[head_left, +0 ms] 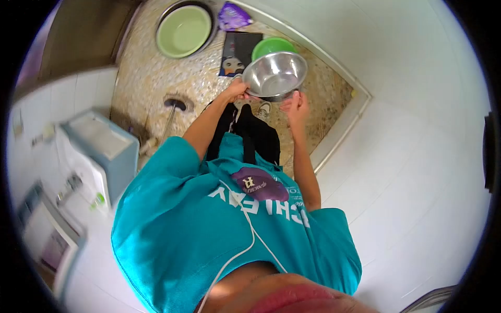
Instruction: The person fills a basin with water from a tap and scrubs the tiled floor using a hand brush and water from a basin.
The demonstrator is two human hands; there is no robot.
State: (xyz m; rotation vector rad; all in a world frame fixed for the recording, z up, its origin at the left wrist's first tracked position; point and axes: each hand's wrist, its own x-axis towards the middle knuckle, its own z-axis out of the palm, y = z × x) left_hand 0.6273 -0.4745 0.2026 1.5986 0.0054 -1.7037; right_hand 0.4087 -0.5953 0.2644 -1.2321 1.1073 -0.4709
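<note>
A shiny metal basin [274, 73] is held in front of my legs, tilted so that its inside shows. My left hand [238, 91] grips the basin's near left rim. At the near right edge, my right hand [295, 107] has its fingertips against the rim, slightly blurred. The basin's dark underside shows between the two hands. Just beyond it is a bright green basin [271, 46], partly hidden by the metal one.
A pale green basin [184, 31] sits inside a larger dark-rimmed one on the patterned floor. Near it lie a purple packet [233, 16] and a dark printed bag [241, 49]. A brush-like head [175, 104] is at left, with a washbasin [88, 167] nearby. White walls flank the floor.
</note>
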